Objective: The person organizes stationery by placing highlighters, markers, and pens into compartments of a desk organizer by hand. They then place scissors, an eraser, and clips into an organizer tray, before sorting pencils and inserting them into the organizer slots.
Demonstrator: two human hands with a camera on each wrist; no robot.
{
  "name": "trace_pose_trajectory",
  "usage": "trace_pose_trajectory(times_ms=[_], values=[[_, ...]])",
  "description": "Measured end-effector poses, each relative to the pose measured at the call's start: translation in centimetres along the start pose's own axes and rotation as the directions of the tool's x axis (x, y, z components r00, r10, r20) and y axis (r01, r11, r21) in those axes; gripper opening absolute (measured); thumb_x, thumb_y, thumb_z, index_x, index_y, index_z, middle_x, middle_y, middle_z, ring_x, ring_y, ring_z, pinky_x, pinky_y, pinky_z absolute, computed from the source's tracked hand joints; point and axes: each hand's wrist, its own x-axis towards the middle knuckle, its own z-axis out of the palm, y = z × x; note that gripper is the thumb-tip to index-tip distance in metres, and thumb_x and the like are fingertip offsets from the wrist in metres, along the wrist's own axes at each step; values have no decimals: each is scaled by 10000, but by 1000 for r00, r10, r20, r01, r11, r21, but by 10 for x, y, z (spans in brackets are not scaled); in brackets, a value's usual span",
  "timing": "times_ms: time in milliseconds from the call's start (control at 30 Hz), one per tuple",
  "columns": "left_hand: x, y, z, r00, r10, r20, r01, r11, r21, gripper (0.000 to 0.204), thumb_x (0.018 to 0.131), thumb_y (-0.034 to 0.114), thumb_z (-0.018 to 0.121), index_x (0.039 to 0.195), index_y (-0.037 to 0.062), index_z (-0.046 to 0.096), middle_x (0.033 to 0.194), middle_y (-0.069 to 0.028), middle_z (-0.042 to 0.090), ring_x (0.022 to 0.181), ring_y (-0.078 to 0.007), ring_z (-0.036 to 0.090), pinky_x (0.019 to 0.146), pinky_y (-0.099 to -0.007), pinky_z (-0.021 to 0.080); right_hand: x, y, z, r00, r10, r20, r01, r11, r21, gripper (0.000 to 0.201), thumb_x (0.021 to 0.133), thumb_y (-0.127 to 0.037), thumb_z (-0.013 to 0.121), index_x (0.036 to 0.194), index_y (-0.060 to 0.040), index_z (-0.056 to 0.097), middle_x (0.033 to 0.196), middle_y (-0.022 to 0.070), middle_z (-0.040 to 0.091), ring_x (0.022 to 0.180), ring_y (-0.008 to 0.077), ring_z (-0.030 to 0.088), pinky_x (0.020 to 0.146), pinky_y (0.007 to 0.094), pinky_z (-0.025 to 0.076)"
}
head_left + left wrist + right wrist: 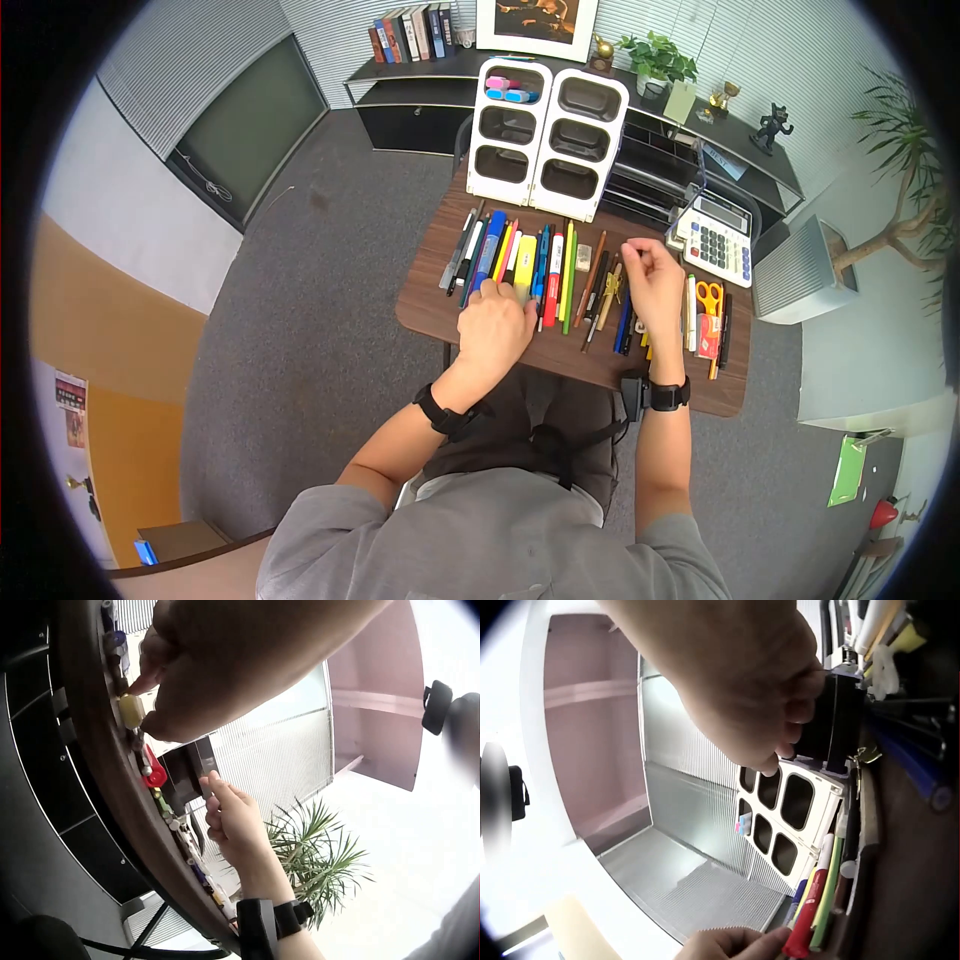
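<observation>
Pens, markers and pencils lie side by side on the brown table [560, 350]. My left hand [495, 328] is low over the left part of this row. Its thumb and a finger pinch the near end of a yellow highlighter [525, 262], whose yellow end [131, 711] shows between them in the left wrist view. A red marker [552, 285] lies just right of it. My right hand [655, 290] hovers above the right part of the row, fingers loosely curled and holding nothing. Beneath it are blue and black pens, partly hidden. A gold clip [612, 285] lies left of it.
Two white racks [582, 195] with dark compartments stand at the table's back; pink and blue markers [515, 96] lie in the top left compartment. A calculator [718, 238] stands at the back right. Orange scissors [709, 297] and a red-and-white box [709, 337] are at right.
</observation>
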Motion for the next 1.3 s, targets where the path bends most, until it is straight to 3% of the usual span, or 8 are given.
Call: trace_pose_trajectory(times_ms=[67,100,133,233,533,733,967,1300], values=[[0,1,2,1000,-8,1,8,1000,0,338,818,306,741,781,-5,612,785,-176,622,710,-339,673,596,-423,561,5,16,6,989,131,-66,-88,890,447,182,968,-206,668,988,-28,699,615,-60,533,538,45,464,508,222,355],[0,1,2,1000,-23,10,23,1000,-9,337,810,303,744,768,-5,615,780,-176,628,702,-338,677,594,-423,562,7,20,7,982,173,-75,-102,822,561,179,999,-192,631,977,-25,689,636,-115,487,557,-12,413,490,186,290],[1,1,1,999,-36,20,37,999,-17,335,802,300,747,755,-6,618,775,-176,635,694,-337,680,592,-422,563,7,25,5,982,174,-76,-101,819,565,179,999,-192,631,977,-25,689,636,-115,487,557,-12,413,490,186,290],[6,-2,-4,999,-42,-17,42,999,-4,331,785,298,752,736,-6,629,730,-175,649,649,-345,680,587,-430,562,6,22,-3,957,289,27,-191,556,809,188,1016,-229,607,961,-56,656,613,-99,440,509,-8,320,450,190,214],[47,-21,-54,991,-69,-111,50,984,-169,277,762,271,777,740,7,694,650,-154,655,597,-330,670,576,-410,536,-2,24,-8,928,366,66,-235,439,867,260,1037,-291,571,912,-77,652,593,-85,447,487,2,319,450,186,224],[146,-31,-104,925,35,-377,-88,988,-125,256,752,240,744,749,-12,697,664,-200,663,627,-382,673,614,-450,553,-2,21,-6,930,359,78,-245,446,861,289,1043,-309,557,894,-80,650,591,-87,445,484,2,318,446,188,219],[231,-36,-101,976,97,-194,-96,995,14,388,732,328,738,752,-59,716,686,-263,662,684,-421,685,683,-472,566,-1,24,-4,929,364,66,-239,456,857,308,1045,-326,550,885,-82,646,580,-83,427,472,6,310,433,192,217],[273,-28,-75,973,145,-178,-137,989,55,468,823,422,745,720,-33,706,703,-230,674,730,-391,697,675,-452,559,-2,25,-2,933,353,73,-243,467,850,316,1049,-322,544,871,-82,650,566,-87,413,473,5,296,437,196,209]])
